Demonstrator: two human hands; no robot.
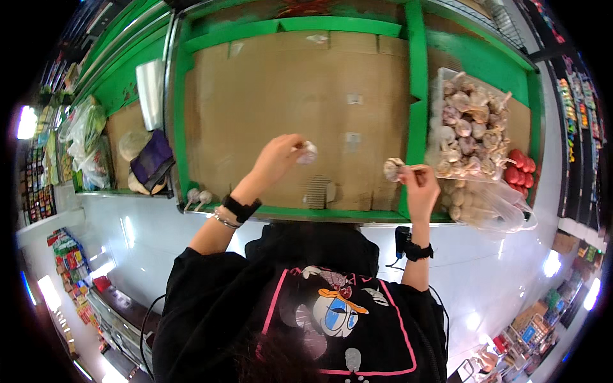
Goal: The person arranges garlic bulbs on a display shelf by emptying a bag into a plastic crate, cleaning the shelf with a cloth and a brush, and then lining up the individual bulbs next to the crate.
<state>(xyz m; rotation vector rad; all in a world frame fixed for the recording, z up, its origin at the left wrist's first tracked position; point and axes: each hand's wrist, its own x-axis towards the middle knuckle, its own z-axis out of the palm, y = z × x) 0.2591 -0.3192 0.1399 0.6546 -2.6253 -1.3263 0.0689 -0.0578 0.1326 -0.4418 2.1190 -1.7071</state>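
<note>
My left hand (281,152) pinches a garlic bulb (309,152) above the cardboard-lined middle bin (268,95). Farther right, my right hand (420,186) grips the stalk of another garlic bulb (393,170), which hangs over the bin's right side near the green divider (416,110). Beyond that divider, a translucent plastic crate (443,82) is heaped with garlic bulbs (471,127). Two more garlic bulbs (198,197) lie in the bin's near left corner.
Below the crate sits a clear plastic bag (493,206) with round pale produce, beside red-netted items (521,170). The left bin holds a plastic bag roll (150,93), a purple-black cloth item (153,160) and bagged leafy greens (88,139). A metal-edged green rim (287,215) runs before me.
</note>
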